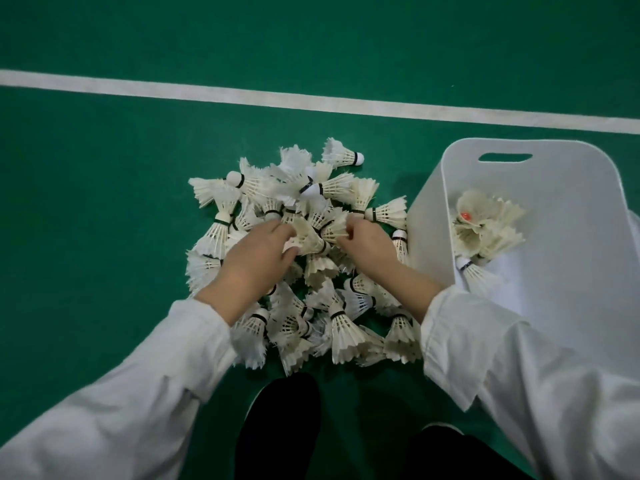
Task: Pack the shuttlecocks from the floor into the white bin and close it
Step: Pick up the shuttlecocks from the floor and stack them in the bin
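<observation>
Reaching into shuttlecocks [332, 190] heaped on the green floor [104, 202] beside the white bin [429, 216]. Clamping one with the left grip [258, 251], pinching another's feathers with the right grip [363, 242].

Lighting: dim, flat, even. Shadows: soft, faint, on green court floor [104, 202] beside white plastic bin [429, 216]. Focus: slightly soft throughout; white feathered shuttlecocks [346, 334] smeared, fine detail lost.
</observation>
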`<state>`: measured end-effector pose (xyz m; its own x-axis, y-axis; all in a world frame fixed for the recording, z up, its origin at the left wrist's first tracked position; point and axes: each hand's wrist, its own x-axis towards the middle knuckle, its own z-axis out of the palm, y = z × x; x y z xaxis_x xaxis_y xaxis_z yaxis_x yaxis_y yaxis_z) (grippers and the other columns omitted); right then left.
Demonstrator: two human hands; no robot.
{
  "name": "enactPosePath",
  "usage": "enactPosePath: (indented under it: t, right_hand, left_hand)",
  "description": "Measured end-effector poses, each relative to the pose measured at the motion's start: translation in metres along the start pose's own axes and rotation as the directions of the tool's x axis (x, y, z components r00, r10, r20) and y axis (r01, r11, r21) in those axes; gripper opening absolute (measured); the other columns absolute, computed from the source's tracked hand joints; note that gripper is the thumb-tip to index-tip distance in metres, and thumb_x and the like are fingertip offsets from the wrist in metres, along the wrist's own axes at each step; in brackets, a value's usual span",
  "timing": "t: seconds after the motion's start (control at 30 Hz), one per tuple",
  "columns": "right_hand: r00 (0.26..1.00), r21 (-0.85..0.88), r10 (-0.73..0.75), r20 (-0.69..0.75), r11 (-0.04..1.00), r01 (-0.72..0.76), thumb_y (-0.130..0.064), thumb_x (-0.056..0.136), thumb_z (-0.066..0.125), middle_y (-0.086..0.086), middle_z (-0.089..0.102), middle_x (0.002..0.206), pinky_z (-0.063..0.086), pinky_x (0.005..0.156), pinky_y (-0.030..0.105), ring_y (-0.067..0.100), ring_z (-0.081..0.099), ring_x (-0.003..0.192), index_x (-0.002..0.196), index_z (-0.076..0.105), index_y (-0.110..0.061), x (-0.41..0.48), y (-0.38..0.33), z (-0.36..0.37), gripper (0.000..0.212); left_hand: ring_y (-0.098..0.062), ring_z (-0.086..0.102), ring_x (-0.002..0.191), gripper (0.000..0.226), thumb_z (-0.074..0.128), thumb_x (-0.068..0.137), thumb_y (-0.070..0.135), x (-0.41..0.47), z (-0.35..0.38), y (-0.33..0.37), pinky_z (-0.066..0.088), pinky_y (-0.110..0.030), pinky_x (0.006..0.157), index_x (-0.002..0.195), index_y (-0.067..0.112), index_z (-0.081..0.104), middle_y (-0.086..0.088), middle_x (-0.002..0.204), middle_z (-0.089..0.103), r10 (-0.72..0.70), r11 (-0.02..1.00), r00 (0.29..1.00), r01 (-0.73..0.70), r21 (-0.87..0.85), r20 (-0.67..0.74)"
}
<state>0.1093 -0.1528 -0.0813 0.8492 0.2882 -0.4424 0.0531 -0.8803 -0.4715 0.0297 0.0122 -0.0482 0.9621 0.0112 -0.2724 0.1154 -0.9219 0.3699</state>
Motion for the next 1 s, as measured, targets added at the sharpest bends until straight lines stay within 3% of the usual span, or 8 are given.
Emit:
enactPosePath:
  t: [0.17, 0.37, 0.47, 0.53, 0.6, 0.73, 0.87, 1.0]
  right_hand:
    - [0.999, -0.014, -0.017, -0.052, 1.0, 0.016, -0.015, 0.086, 0.054, 0.002, 0.052, 0.063, 0.033, 0.047, 0.027, 0.023, 0.051, 0.064, 0.066, 0.043, -0.016, -0.005, 0.001, -0.008, 0.023]
    - [0.999, 0.298, -0.012, -0.043, 0.954, 0.024, -0.019, 0.093, 0.054, 0.002, 0.064, 0.092, 0.055, 0.045, 0.031, 0.017, 0.064, 0.054, 0.105, 0.06, -0.011, -0.027, 0.009, -0.029, 0.016]
    - [0.998, 0.371, 0.011, -0.054, 0.929, 0.01, -0.02, 0.093, 0.055, 0.01, 0.068, 0.088, 0.058, 0.057, 0.043, 0.028, 0.07, 0.067, 0.094, 0.06, -0.015, -0.03, 0.017, -0.035, 0.007]
    - [0.998, 0.37, 0.007, -0.068, 0.929, 0.019, -0.022, 0.092, 0.056, 0.007, 0.069, 0.088, 0.059, 0.063, 0.045, 0.024, 0.07, 0.069, 0.098, 0.062, -0.015, -0.031, 0.013, -0.034, 0.011]
    - [0.997, 0.347, -0.029, -0.069, 0.936, 0.051, -0.023, 0.092, 0.057, 0.001, 0.068, 0.087, 0.059, 0.067, 0.044, 0.022, 0.069, 0.069, 0.101, 0.064, -0.015, -0.034, 0.005, -0.031, 0.014]
    - [0.986, 0.167, -0.164, -0.021, 0.972, 0.165, -0.019, 0.093, 0.054, -0.001, 0.065, 0.085, 0.043, 0.048, 0.011, 0.015, 0.057, 0.06, 0.106, 0.066, -0.011, -0.044, -0.015, -0.016, 0.019]
    - [0.977, 0.053, -0.212, 0.023, 0.976, 0.211, -0.014, 0.094, 0.049, 0.006, 0.067, 0.105, 0.045, 0.08, 0.027, 0.019, 0.061, 0.094, 0.109, 0.065, -0.008, -0.047, -0.022, -0.003, 0.023]
    - [0.975, 0.007, -0.222, 0.015, 0.975, 0.222, -0.014, 0.094, 0.047, 0.007, 0.067, 0.107, 0.046, 0.083, 0.033, 0.021, 0.06, 0.098, 0.109, 0.065, -0.008, -0.046, -0.021, 0.0, 0.024]
  left_hand:
    - [-0.02, 0.047, 0.107, 0.025, 0.049, 0.093, 0.027, 0.01, 0.032, 0.015, 0.043, -0.03, 0.072, 0.109, 0.011, 0.061, -0.003, 0.116, 0.057, 0.006, 1.0, 0.998, -0.008, -0.018, -0.065]
    - [-0.02, 0.054, 0.078, 0.014, 0.046, 0.095, 0.025, -0.005, 0.011, 0.011, 0.038, -0.028, 0.059, 0.086, 0.014, 0.05, 0.002, 0.081, 0.054, 0.098, 0.99, 0.992, -0.105, -0.091, -0.077]
    - [-0.018, 0.059, 0.068, 0.008, 0.045, 0.095, 0.023, -0.019, -0.015, -0.007, 0.052, -0.036, 0.061, 0.1, 0.017, 0.047, -0.002, 0.085, 0.062, -0.02, 0.984, 0.995, 0.002, -0.177, -0.099]
    - [-0.02, 0.06, 0.057, 0.035, 0.048, 0.093, 0.014, -0.026, -0.026, -0.026, 0.053, -0.041, 0.05, 0.124, 0.02, 0.035, -0.003, 0.08, 0.063, -0.13, 0.984, 0.981, 0.11, -0.14, -0.146]
    - [-0.022, 0.055, 0.055, 0.053, 0.049, 0.085, -0.003, -0.031, -0.032, -0.045, 0.047, -0.035, 0.045, 0.129, 0.023, 0.033, -0.005, 0.079, 0.062, -0.16, 0.986, 0.962, 0.167, 0.01, -0.223]
    - [-0.029, 0.051, 0.094, 0.027, 0.049, 0.081, -0.008, -0.03, -0.027, -0.068, 0.052, -0.043, 0.069, 0.102, 0.002, 0.063, -0.014, 0.106, 0.052, -0.273, 0.929, 0.937, 0.315, 0.193, -0.218]
    - [-0.028, 0.033, 0.121, 0.03, 0.049, 0.091, 0.022, -0.021, -0.005, -0.07, 0.049, -0.044, 0.085, 0.107, -0.001, 0.059, -0.013, 0.127, 0.037, -0.341, 0.917, 0.931, 0.36, 0.17, -0.134]
    - [-0.029, 0.031, 0.12, 0.04, 0.047, 0.091, 0.035, -0.01, 0.007, -0.07, 0.04, -0.044, 0.097, 0.098, 0.001, 0.067, -0.014, 0.125, 0.039, -0.252, 0.927, 0.945, 0.298, 0.227, -0.208]
